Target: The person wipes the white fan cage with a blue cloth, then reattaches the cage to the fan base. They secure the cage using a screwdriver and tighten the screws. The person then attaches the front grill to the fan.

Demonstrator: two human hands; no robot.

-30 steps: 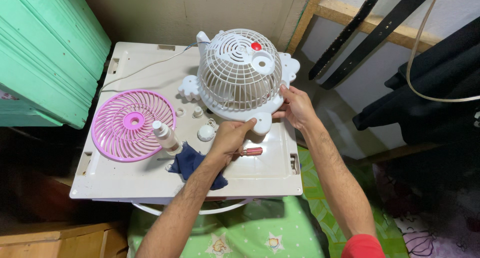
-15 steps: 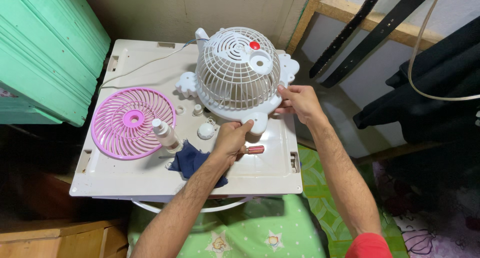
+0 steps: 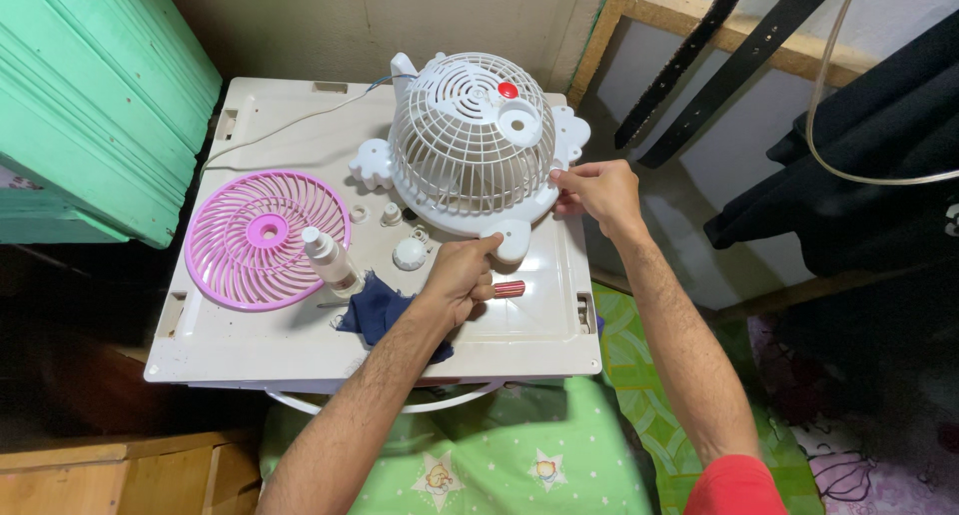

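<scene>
The white fan housing, a domed wire cage on a cartoon-shaped base with a red button near the top, is sitting at the far middle of a white plastic panel that is serving as a work surface. The left hand is gripping the housing's near foot, thumb lying over the rounded tab and fingers curled under it. The right hand is pinching the housing's right rim, fingertips closed on the edge of the base.

Just left of the housing's near edge, a small white knob and a few tiny white caps are lying on the panel. Further left of the housing, a small spray bottle is standing upright, touching the rim of a pink fan grille lying flat. Near the housing's foot, under the left wrist, a dark blue cloth is lying crumpled, and a red-handled screwdriver is poking out beside the left hand.
</scene>
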